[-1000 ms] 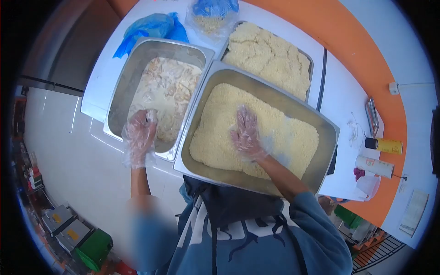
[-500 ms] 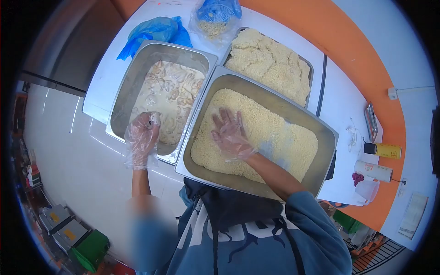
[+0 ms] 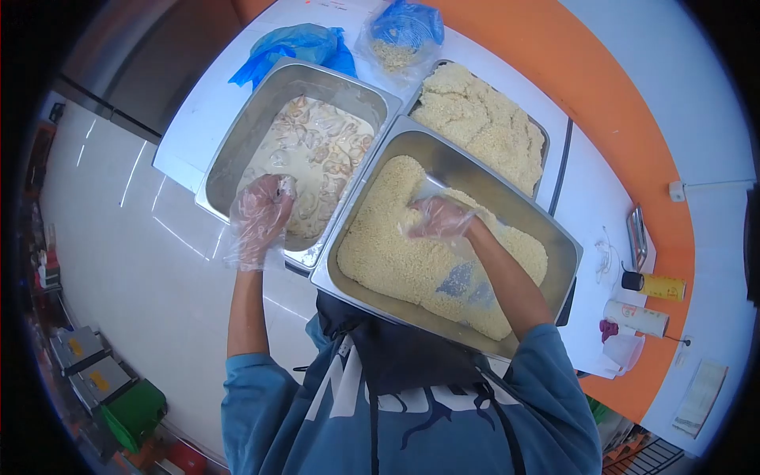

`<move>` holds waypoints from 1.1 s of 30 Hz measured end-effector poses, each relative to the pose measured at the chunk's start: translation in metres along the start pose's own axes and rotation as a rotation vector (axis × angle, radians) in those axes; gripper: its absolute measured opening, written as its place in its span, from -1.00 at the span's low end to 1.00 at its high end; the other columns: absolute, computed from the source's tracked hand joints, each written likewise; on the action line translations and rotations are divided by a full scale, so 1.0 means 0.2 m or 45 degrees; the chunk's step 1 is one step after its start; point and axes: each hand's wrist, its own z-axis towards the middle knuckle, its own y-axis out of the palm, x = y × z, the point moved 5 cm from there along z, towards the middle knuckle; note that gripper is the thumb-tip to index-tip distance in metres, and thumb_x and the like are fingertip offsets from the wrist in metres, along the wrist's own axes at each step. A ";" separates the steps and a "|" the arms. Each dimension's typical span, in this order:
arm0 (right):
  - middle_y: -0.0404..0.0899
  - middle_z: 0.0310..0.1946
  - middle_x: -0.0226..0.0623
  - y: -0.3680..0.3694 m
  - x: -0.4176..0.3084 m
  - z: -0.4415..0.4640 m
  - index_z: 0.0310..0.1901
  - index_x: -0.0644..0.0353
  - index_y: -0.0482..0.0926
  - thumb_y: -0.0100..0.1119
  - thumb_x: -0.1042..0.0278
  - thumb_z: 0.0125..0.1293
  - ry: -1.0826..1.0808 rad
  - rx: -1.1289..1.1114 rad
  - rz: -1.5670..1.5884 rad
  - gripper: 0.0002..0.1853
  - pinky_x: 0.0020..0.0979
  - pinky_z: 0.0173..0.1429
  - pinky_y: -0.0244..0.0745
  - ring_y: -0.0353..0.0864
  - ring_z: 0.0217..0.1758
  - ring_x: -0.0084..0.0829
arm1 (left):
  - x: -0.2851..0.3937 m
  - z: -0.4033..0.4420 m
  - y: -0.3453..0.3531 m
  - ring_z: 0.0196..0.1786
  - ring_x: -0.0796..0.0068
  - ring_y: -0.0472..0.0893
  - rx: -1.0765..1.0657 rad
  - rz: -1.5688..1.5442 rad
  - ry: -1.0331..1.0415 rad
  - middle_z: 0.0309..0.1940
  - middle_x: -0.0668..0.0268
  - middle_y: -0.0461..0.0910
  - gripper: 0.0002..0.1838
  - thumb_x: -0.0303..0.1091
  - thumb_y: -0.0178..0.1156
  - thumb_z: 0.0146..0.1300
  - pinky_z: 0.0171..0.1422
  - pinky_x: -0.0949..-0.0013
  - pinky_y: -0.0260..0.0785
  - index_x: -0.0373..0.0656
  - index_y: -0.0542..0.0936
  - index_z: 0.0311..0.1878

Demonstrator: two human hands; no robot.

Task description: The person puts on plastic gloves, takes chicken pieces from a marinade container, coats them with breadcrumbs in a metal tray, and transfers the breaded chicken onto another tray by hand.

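My left hand point(image 3: 265, 212), in a clear plastic glove, is closed over the near left part of a steel pan point(image 3: 224, 142). Whitish coating shows at its fingertips; whatever they hold is hidden. Below and beyond it, raw chicken pieces point(image 3: 336, 162) lie in creamy batter. In a second steel pan point(image 3: 554, 237), my right hand point(image 3: 439, 218), gloved too, is sunk into pale yellow crumbs point(image 3: 380, 229). Its fingers are curled round some of them. Bare metal shows through the crumbs just beyond this hand and nearer to me.
Behind the crumb pan stands a tray heaped with crumb-coated food point(image 3: 483, 119). A blue plastic bag point(image 3: 297, 49) and a clear bag with crumbs point(image 3: 393, 54) lie at the back. Cans point(image 3: 661, 286) and a plastic cup point(image 3: 625, 352) are at the right.
My right hand has gone from spread and palm up to curled in the crumbs, farther right, baring metal behind it. My left hand stays closed over the batter pan. The view has shifted slightly.
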 end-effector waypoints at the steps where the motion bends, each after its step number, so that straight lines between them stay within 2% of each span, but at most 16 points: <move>1: 0.43 0.29 0.11 0.03 -0.02 0.00 0.36 0.29 0.38 0.52 0.05 0.07 -0.051 -0.009 -0.068 -0.13 -0.20 0.45 0.31 0.41 0.38 -0.06 | 0.00 0.00 0.00 -0.17 0.02 0.66 -0.006 -0.018 -0.023 -0.25 0.10 0.68 -0.76 -0.19 0.23 0.23 -0.08 0.08 0.49 -0.15 0.67 -0.18; 5: 0.50 0.20 0.11 0.03 -0.09 -0.09 0.31 0.22 0.44 0.57 0.08 0.00 -0.048 0.124 -0.205 -0.15 -0.21 0.41 0.35 0.47 0.31 -0.07 | -0.04 0.00 0.02 -0.18 0.03 0.66 0.047 -0.078 0.038 -0.25 0.08 0.67 -0.73 -0.18 0.20 0.24 -0.08 0.10 0.46 -0.15 0.70 -0.15; 8: 0.53 0.15 0.04 0.04 0.00 -0.13 0.29 0.18 0.47 0.58 0.08 -0.01 0.192 0.196 -0.263 -0.19 -0.24 0.37 0.38 0.51 0.25 -0.10 | -0.02 -0.01 0.01 -0.17 0.03 0.66 0.021 -0.073 -0.008 -0.23 0.07 0.68 -0.72 -0.19 0.19 0.25 -0.08 0.11 0.47 -0.16 0.69 -0.13; 11: 0.60 0.05 0.00 0.08 0.07 -0.16 0.23 0.18 0.50 0.53 0.13 0.01 0.209 0.358 -0.214 -0.27 -0.24 0.30 0.44 0.57 0.17 -0.14 | -0.04 -0.01 0.02 -0.17 0.01 0.66 0.065 -0.093 0.082 -0.25 0.09 0.68 -0.76 -0.22 0.22 0.24 -0.07 0.05 0.49 -0.17 0.66 -0.16; 14: 0.58 0.11 0.01 0.01 -0.06 -0.18 0.19 0.09 0.57 0.40 0.10 0.12 0.138 0.236 -0.343 -0.42 -0.19 0.33 0.43 0.54 0.24 -0.04 | -0.06 -0.01 0.04 -0.18 0.00 0.66 0.093 -0.119 0.100 -0.26 0.07 0.68 -0.77 -0.24 0.23 0.23 -0.08 0.04 0.49 -0.18 0.66 -0.17; 17: 0.60 0.05 0.01 -0.09 -0.33 -0.26 0.09 0.13 0.61 0.34 0.21 0.12 0.031 0.238 -0.566 -0.53 -0.17 0.23 0.49 0.57 0.18 -0.02 | -0.03 -0.01 0.02 -0.20 0.00 0.66 0.079 -0.109 0.077 -0.29 0.06 0.67 -0.78 -0.23 0.22 0.23 -0.10 0.05 0.48 -0.18 0.66 -0.20; 20: 0.60 0.07 -0.02 -0.22 -0.46 -0.30 0.08 0.12 0.61 0.18 0.28 0.20 -0.169 0.381 -0.748 -0.61 -0.16 0.19 0.52 0.57 0.15 -0.01 | 0.00 -0.01 0.00 -0.21 0.00 0.65 0.051 -0.053 0.021 -0.32 0.06 0.66 -0.78 -0.22 0.20 0.24 -0.12 0.06 0.47 -0.18 0.65 -0.23; 23: 0.62 0.02 -0.04 -0.35 -0.55 -0.38 0.01 0.14 0.62 0.00 0.33 0.31 -0.088 0.572 -0.581 -0.70 -0.16 0.13 0.54 0.60 0.07 -0.03 | 0.00 -0.01 -0.01 -0.22 0.00 0.65 0.063 -0.026 0.058 -0.33 0.06 0.65 -0.77 -0.20 0.19 0.25 -0.12 0.07 0.48 -0.17 0.65 -0.24; 26: 0.64 -0.09 -0.05 -0.38 -0.59 -0.42 -0.03 0.17 0.59 -0.10 0.35 0.37 -0.060 0.668 -1.052 -0.72 -0.15 0.09 0.56 0.63 -0.04 -0.02 | 0.01 -0.01 -0.02 -0.21 0.00 0.65 0.027 -0.046 0.034 -0.32 0.07 0.66 -0.77 -0.19 0.19 0.24 -0.11 0.06 0.48 -0.15 0.66 -0.23; 29: 0.64 -0.11 -0.08 -0.32 -0.69 -0.49 -0.08 0.21 0.56 -0.08 0.29 0.40 -0.069 0.699 -0.728 -0.75 -0.15 0.05 0.57 0.64 -0.07 -0.06 | 0.00 -0.01 -0.01 -0.20 0.01 0.65 0.059 -0.018 0.052 -0.30 0.07 0.67 -0.77 -0.19 0.20 0.24 -0.11 0.06 0.48 -0.13 0.67 -0.20; 31: 0.62 -0.03 -0.08 -0.16 -0.65 -0.49 0.02 0.21 0.54 -0.06 0.23 0.43 0.022 0.505 -0.571 -0.70 -0.19 0.12 0.54 0.62 0.02 -0.11 | 0.00 -0.02 -0.01 -0.20 0.00 0.65 0.061 -0.049 0.061 -0.28 0.07 0.67 -0.76 -0.19 0.19 0.24 -0.10 0.06 0.48 -0.14 0.67 -0.18; 33: 0.58 0.07 -0.05 0.08 -0.42 -0.51 0.15 0.22 0.50 -0.04 0.15 0.47 -0.241 0.543 -0.470 -0.61 -0.21 0.21 0.50 0.59 0.12 -0.14 | 0.00 -0.01 -0.01 -0.19 0.00 0.65 0.066 -0.038 0.054 -0.28 0.06 0.67 -0.75 -0.19 0.19 0.25 -0.10 0.05 0.48 -0.15 0.67 -0.17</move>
